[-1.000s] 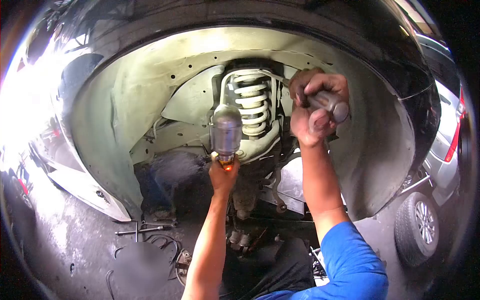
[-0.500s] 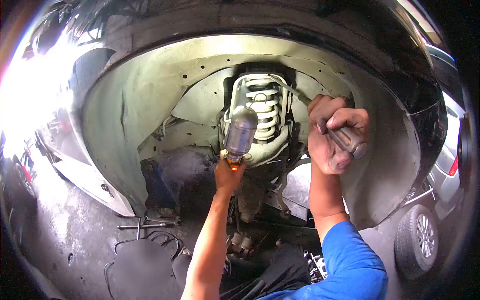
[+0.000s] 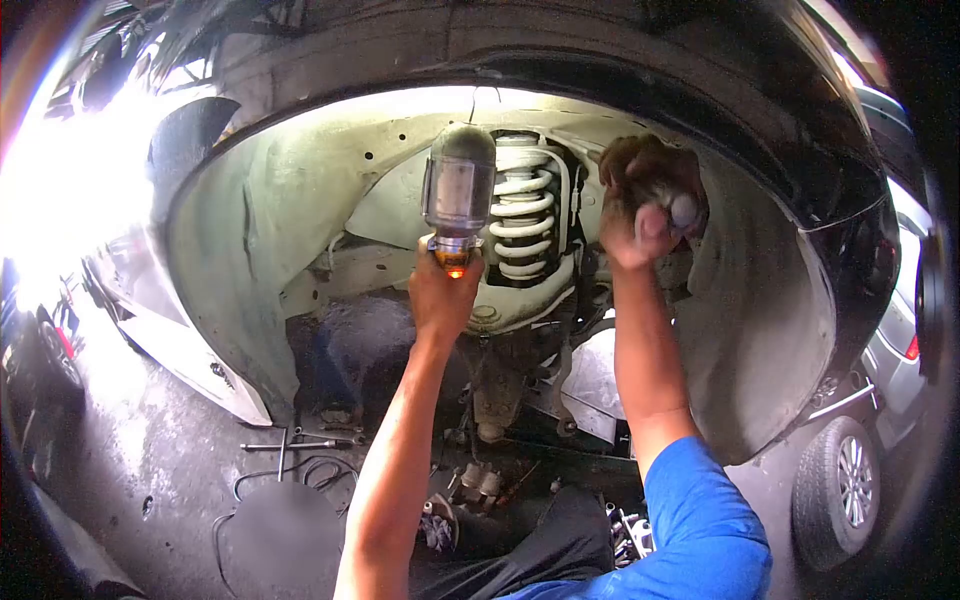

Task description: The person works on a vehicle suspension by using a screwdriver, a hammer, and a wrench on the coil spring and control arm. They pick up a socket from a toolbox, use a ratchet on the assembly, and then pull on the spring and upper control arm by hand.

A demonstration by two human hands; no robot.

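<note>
My left hand (image 3: 445, 295) is closed around the handle of a work light (image 3: 460, 185), held upright with its domed metal housing up and an orange glow at its neck. The light stands just left of the white coil spring (image 3: 522, 205) and overlaps the suspension in this view. On the right, my right hand (image 3: 650, 200), blurred by motion, is closed around a metal bar tool (image 3: 684, 210) with a rounded end facing me. The tool's far part is hidden behind the hand. This hand is beside the spring, inside the wheel arch (image 3: 280, 210).
The dark fender (image 3: 620, 50) curves overhead. A removed wheel (image 3: 840, 490) leans at lower right. Low left, a cross-shaped lug wrench (image 3: 283, 450) and a black cable (image 3: 320, 465) lie on the floor. Several tools (image 3: 630, 530) sit by my knee. Parked vehicles show at both sides.
My left hand has raised the work light and shifted it left, uncovering more of the spring. My right hand has moved up and slightly left; the tool's shaft no longer shows.
</note>
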